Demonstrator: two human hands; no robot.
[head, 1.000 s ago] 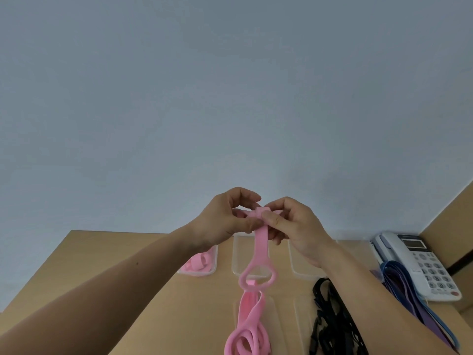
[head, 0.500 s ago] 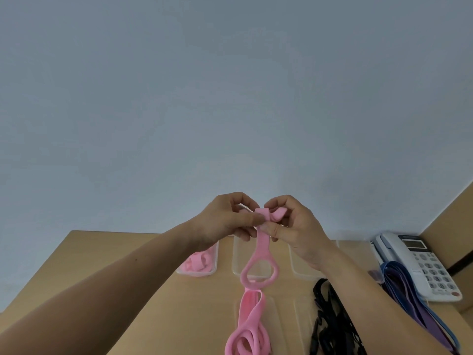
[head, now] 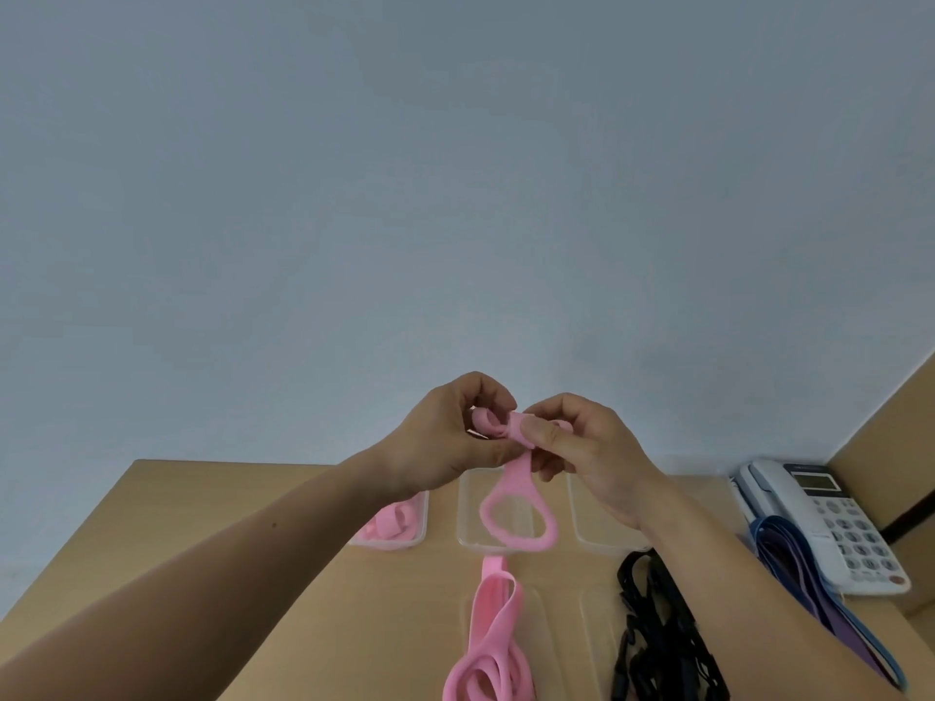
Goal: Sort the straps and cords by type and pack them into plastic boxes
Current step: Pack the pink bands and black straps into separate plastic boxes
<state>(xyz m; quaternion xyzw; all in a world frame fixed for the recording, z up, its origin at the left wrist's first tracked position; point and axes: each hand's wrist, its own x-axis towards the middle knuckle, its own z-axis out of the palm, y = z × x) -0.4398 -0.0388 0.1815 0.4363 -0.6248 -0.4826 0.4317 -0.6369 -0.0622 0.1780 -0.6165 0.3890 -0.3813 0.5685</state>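
Both hands are raised above the table (head: 227, 548) and meet at the top end of one pink strap (head: 517, 470). The left hand (head: 445, 437) curls its fingers round a small rolled part, and the right hand (head: 592, 457) pinches the band next to it between thumb and forefinger. The rest hangs down as an open loop in front of the middle plastic box (head: 463, 513). The strap looks light, soft and a little elastic; I think it will spring open if released, so the roll itself is the place to hold. From the hands, a box with pink straps (head: 405, 541) lies at 7 o'clock, a third box (head: 587, 538) at 5 o'clock, more loose pink straps (head: 488, 629) at 6 o'clock, black cords (head: 652, 629) beside them, and blue and purple bands (head: 799, 564) at 4 o'clock, touching a white telephone (head: 835, 523). The table is pale wood, smooth. Behind it stands a plain grey-blue wall (head: 455, 194).
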